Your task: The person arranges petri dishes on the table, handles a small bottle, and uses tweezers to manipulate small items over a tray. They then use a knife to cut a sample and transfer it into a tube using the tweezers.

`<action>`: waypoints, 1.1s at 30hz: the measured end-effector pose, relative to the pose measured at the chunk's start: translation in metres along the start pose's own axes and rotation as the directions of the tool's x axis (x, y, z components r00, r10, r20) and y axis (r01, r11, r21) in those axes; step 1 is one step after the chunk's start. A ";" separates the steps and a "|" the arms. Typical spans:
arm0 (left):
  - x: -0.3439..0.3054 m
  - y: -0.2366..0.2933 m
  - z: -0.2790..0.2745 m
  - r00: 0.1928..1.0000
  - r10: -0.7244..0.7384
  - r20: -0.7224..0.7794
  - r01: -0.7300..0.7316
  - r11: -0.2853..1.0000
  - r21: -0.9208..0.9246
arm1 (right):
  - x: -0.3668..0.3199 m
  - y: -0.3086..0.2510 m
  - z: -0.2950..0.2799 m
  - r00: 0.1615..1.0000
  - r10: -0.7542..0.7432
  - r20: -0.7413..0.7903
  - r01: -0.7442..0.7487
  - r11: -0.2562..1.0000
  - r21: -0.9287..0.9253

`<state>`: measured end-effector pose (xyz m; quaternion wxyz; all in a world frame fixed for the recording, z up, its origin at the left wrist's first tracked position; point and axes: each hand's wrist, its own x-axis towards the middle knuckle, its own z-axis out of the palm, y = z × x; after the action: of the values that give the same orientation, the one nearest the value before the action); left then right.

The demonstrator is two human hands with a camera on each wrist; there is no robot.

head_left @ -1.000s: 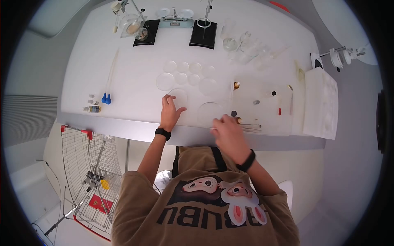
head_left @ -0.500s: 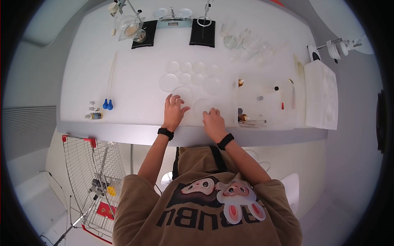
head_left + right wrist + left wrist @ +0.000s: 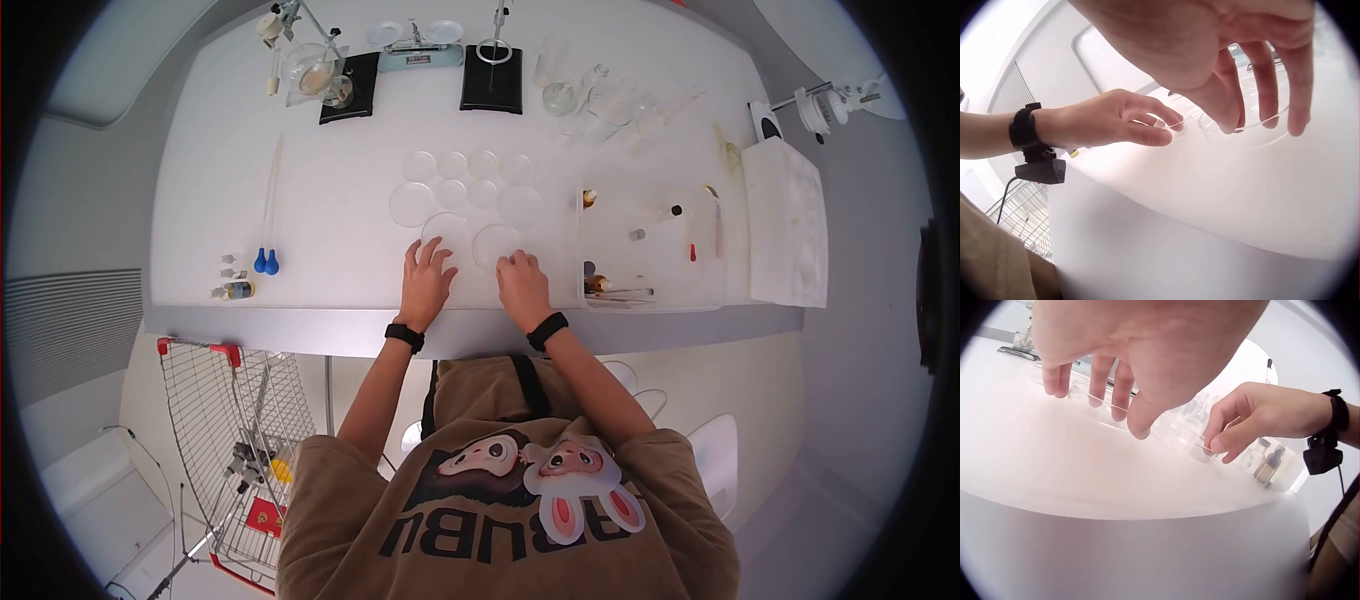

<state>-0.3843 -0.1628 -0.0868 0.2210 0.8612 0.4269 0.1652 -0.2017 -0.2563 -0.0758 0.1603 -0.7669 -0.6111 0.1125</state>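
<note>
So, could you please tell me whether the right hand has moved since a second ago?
Yes: in the head view, the right hand has moved left, away from the clear tray.

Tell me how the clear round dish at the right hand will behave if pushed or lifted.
The dish is likely stiff: its rim shows an even curve near the right hand. Being wide and low, it would probably slide along the table rather than tip. Its clear, glassy wall suggests it may chip if knocked.

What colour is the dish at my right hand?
The dish is clear, colourless; best seen in head view.
</note>
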 end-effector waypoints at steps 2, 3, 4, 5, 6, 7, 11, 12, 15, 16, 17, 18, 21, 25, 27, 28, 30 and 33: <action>-0.001 -0.001 0.001 1.000 0.009 -0.014 -0.008 1.000 0.007 | 0.001 0.002 0.003 1.000 -0.021 -0.007 0.021 1.000 0.005; -0.001 0.000 0.000 1.000 0.009 -0.012 -0.009 1.000 0.009 | 0.002 0.002 0.004 0.999 -0.040 -0.013 0.040 0.999 0.007; -0.001 0.000 0.000 1.000 0.010 -0.010 -0.010 1.000 0.012 | 0.003 0.002 0.004 0.999 -0.041 -0.015 0.041 0.999 0.009; -0.001 0.000 0.000 1.000 0.011 -0.011 -0.010 1.000 0.015 | 0.004 0.002 0.005 0.999 -0.042 -0.017 0.042 0.999 0.006; -0.003 0.000 0.000 1.000 0.001 -0.015 -0.001 1.000 0.006 | 0.004 0.002 0.005 0.999 -0.044 -0.019 0.044 0.999 0.004; -0.004 -0.001 -0.001 1.000 -0.008 -0.019 0.008 1.000 -0.003 | 0.005 0.002 0.004 0.999 -0.044 -0.021 0.044 0.999 0.008; -0.010 0.003 -0.004 1.000 -0.013 -0.027 0.012 1.000 -0.029 | 0.009 0.003 0.005 0.998 -0.049 -0.033 0.051 0.998 0.039; -0.010 0.004 -0.004 0.999 -0.023 -0.034 0.022 0.999 -0.042 | 0.010 0.004 0.004 0.998 -0.049 -0.031 0.050 0.998 0.046; -0.009 0.007 -0.006 0.998 -0.041 -0.037 0.039 0.997 -0.061 | 0.013 0.003 0.005 1.000 0.004 -0.011 -0.004 1.000 0.025; -0.009 0.008 -0.006 0.998 -0.052 -0.035 0.050 0.997 -0.064 | 0.014 0.003 0.005 1.000 0.005 -0.013 -0.004 1.000 0.024; -0.009 0.009 -0.006 0.998 -0.051 -0.037 0.048 0.997 -0.063 | 0.015 0.004 0.005 1.000 0.006 -0.007 -0.006 1.000 0.023; -0.009 0.010 -0.006 0.998 -0.057 -0.037 0.054 0.996 -0.068 | 0.016 0.004 0.005 1.000 0.007 -0.001 -0.007 1.000 0.023; -0.009 0.011 -0.006 0.997 -0.065 -0.036 0.062 0.995 -0.078 | 0.017 0.004 0.005 1.000 0.003 -0.017 -0.002 1.000 0.022; -0.009 0.012 -0.006 0.997 -0.069 -0.041 0.065 0.994 -0.089 | 0.020 0.004 0.001 1.000 0.010 0.010 -0.010 1.000 0.004; -0.008 0.013 -0.004 0.997 -0.063 -0.040 0.060 0.996 -0.067 | 0.021 0.006 -0.001 0.999 -0.013 -0.040 0.016 0.997 0.076; -0.008 0.012 -0.003 0.998 -0.059 -0.037 0.057 0.997 -0.045 | 0.021 0.006 -0.002 0.999 -0.015 -0.041 0.018 0.997 0.075; -0.008 0.011 -0.001 0.996 -0.065 -0.054 0.062 0.997 -0.048 | 0.022 0.008 -0.003 0.999 -0.042 -0.004 0.043 0.995 0.086; -0.008 0.014 0.000 0.996 -0.068 -0.051 0.065 0.996 -0.055 | 0.019 0.013 -0.001 0.987 -0.111 -0.118 0.126 0.984 0.127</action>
<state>-0.3797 -0.1762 -0.0803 0.2380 0.8356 0.4564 0.1919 -0.1851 -0.2408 -0.0798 0.2514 -0.7217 -0.6370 0.1012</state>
